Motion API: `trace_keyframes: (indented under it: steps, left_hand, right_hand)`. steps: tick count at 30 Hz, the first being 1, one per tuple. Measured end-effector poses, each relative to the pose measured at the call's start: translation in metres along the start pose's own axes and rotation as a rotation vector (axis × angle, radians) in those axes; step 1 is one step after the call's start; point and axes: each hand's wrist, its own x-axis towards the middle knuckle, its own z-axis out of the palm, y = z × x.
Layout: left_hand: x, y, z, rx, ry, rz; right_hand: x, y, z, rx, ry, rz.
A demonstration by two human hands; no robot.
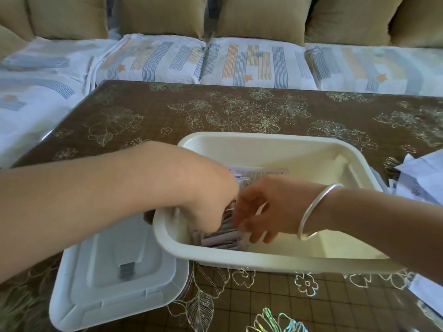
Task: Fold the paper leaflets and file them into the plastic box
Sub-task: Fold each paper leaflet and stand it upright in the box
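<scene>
- On the glossy, flower-patterned table [167, 109], a cream plastic box [263, 137] with rounded corners holds folded leaflets [220, 238] packed at its left end
- left hand [206, 195] dips among them — fingers hidden, so its grip cannot be told
- right hand [263, 212], smooth silver bangle [314, 212] at the wrist: half-curled, blurred fingers, perhaps touching the stack; hold unclear
- pale ribbed lid [107, 271] lies flat at left — loose flat sheets [422, 178] at right

left forearm [96, 200]: bare up to the edge of view
left hand [211, 204]: bare
right forearm [383, 224]: bare up to the edge of view
right hand [275, 207]: bare; fingers [259, 236] blurred
right wrist: one bangle [316, 212], silver-coloured, plain, smooth and shiny, thin round band, loose just behind the hand, bright glint along its upper curve
</scene>
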Motion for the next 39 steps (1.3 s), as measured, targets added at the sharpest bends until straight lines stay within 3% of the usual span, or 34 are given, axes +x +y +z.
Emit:
trace_keyframes:
  steps: [4,8,11,17,22,25,29,34,36,39]
  left_hand:
    - [-0.016,-0.009,-0.004,-0.23,0.348,0.057]
    - [-0.021,-0.014,0.01,-0.512,0.741,0.103]
    - [-0.013,-0.011,0.026,-0.679,0.945,0.077]
    - [0.001,-0.007,0.04,-0.826,1.041,0.057]
    - [0.001,-0.007,0.042,-0.842,1.068,0.051]
    - [0.0,-0.005,0.041,-0.828,1.093,0.025]
    - [-0.012,-0.002,0.034,-0.858,1.111,0.079]
    - [-0.041,0.02,0.018,-0.911,1.146,0.165]
    - [-0.051,0.045,0.017,-0.93,1.127,0.221]
    - [-0.063,0.089,0.028,-0.995,1.085,0.309]
  right_hand:
    - [-0.007,-0.002,-0.005,-0.12,-0.026,0.16]
    - [-0.003,-0.002,0.002,-0.085,-0.17,0.283]
    - [0.005,-0.003,0.01,-0.015,-0.153,0.292]
    - [0.009,-0.007,0.01,0.287,-0.183,0.307]
    - [-0.001,-0.003,-0.003,0.2,-0.178,0.247]
    - [-0.014,-0.002,-0.013,0.187,-0.016,0.173]
    - [-0.057,-0.001,-0.009,0.228,0.378,-0.048]
    - [-0.125,0.0,0.019,0.345,0.745,-0.273]
    - [-0.15,0.013,0.032,0.425,0.877,-0.262]
    - [-0.182,0.055,0.053,0.326,0.953,-0.04]
